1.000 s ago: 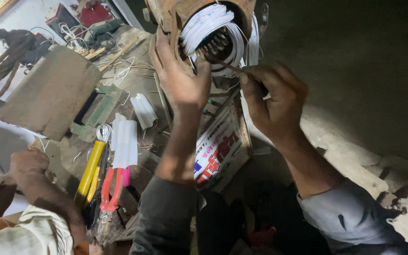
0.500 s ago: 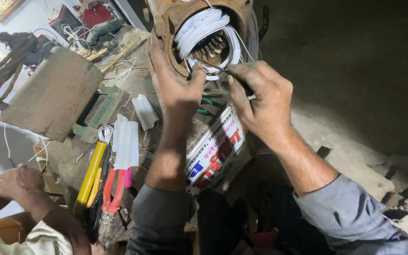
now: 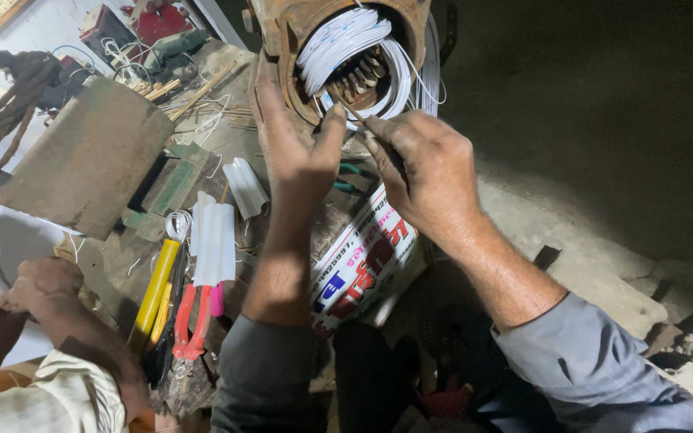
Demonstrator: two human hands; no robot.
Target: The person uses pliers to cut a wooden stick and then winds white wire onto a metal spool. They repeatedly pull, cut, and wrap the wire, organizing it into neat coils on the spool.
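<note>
A rusty round motor housing (image 3: pixel 282 32) stands at the top, its bore packed with white wire coils (image 3: pixel 346 40) around metal slots. My left hand (image 3: pixel 290 140) rests flat on the housing's lower left rim, fingers spread, thumb reaching toward the bore. My right hand (image 3: pixel 427 168) sits just right of it, fingers pinched on a thin tool or strip (image 3: pixel 354 116) that points into the lower slots. What exactly it pinches is too small to tell.
A printed sheet (image 3: pixel 362 273) lies under my forearms. On the cluttered bench to the left are yellow-handled (image 3: pixel 154 293) and red-handled pliers (image 3: pixel 190 321), white folded strips (image 3: pixel 214 240), a flat brown slab (image 3: pixel 82 160). Another person's hands (image 3: pixel 34 297) are at lower left. Bare concrete lies right.
Both my hands have drawn closer together at the housing's lower rim; my right hand shifted left toward the bore. The other person's hands moved slightly.
</note>
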